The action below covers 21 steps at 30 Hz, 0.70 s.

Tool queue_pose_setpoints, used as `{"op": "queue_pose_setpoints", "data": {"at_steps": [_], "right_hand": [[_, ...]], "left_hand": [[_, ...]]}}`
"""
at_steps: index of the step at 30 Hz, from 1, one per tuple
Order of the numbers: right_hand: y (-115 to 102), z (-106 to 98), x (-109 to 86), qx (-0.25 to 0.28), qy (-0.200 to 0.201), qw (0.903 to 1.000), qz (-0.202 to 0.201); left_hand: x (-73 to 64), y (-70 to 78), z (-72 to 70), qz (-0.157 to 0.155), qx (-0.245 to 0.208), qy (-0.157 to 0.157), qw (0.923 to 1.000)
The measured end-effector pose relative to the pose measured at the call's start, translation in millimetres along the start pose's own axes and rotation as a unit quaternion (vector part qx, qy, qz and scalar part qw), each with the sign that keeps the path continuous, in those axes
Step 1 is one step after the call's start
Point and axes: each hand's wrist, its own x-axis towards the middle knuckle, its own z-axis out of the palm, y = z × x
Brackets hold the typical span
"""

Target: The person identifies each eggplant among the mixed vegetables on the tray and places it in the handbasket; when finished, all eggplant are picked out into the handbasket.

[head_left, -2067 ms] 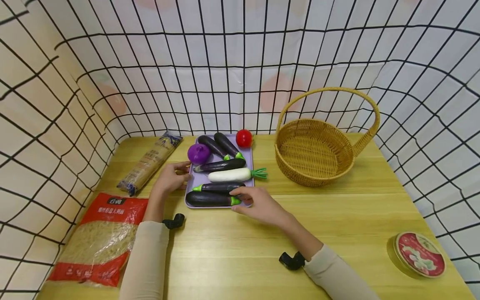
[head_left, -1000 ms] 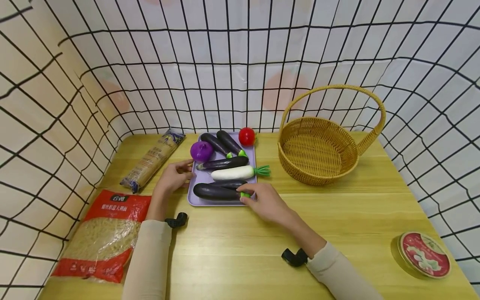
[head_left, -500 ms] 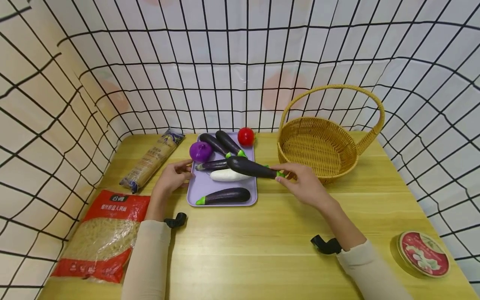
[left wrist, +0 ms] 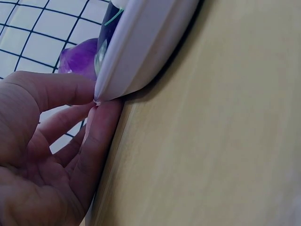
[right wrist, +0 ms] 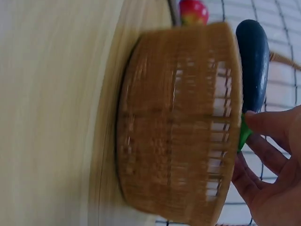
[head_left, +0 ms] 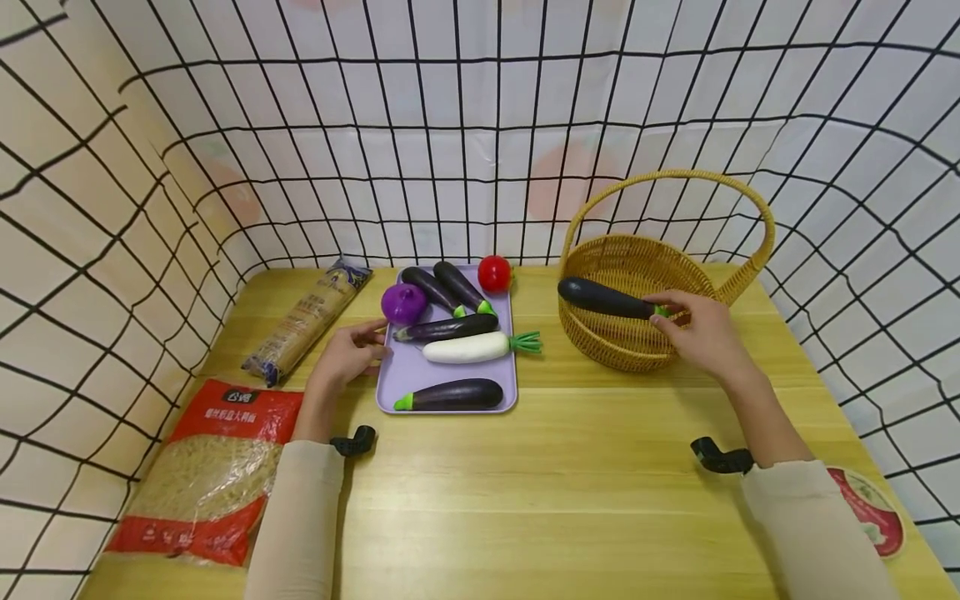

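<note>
My right hand (head_left: pixel 697 333) pinches a dark eggplant (head_left: pixel 606 298) by its green stem end, over the wicker basket (head_left: pixel 626 360). In the right wrist view the eggplant (right wrist: pixel 252 66) lies level across the basket's rim line, above the woven wall (right wrist: pixel 174 122). My left hand (head_left: pixel 348 358) pinches the left rim of the lilac tray (head_left: pixel 397 367); in the left wrist view thumb and finger meet on the tray's edge (left wrist: pixel 136 52). The tray bears a purple onion (head_left: pixel 403 304), a white radish (head_left: pixel 467 347), a red tomato (head_left: pixel 494 274) and several eggplants, one (head_left: pixel 453 395) along the front.
A noodle packet (head_left: pixel 307 321) and a red pasta bag (head_left: pixel 206 471) lie on the left. A round red tin (head_left: pixel 873 512) sits at the right, partly behind the right sleeve. Black grid-patterned walls enclose the table's back and sides. The basket's tall handle (head_left: pixel 675 175) arches over it.
My right hand has taken hold of an eggplant at the tray's front, lifted it and carried it right to over the basket. My left hand stays at the tray rim.
</note>
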Motion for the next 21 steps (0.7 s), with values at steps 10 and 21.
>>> {"op": "queue_pose_setpoints", "data": {"at_steps": [10,21], "right_hand": [[28.8,-11.9,38.2,-0.029,-0.039,0.9971,0.058],[47.7,5.7,76.3,-0.031,-0.065,0.9925,0.099]], "left_hand": [[0.0,0.2,1.8,-0.010,-0.006,0.001,0.9999],[1.5,-0.8,-1.0,-0.010,0.001,0.002,1.0000]]}}
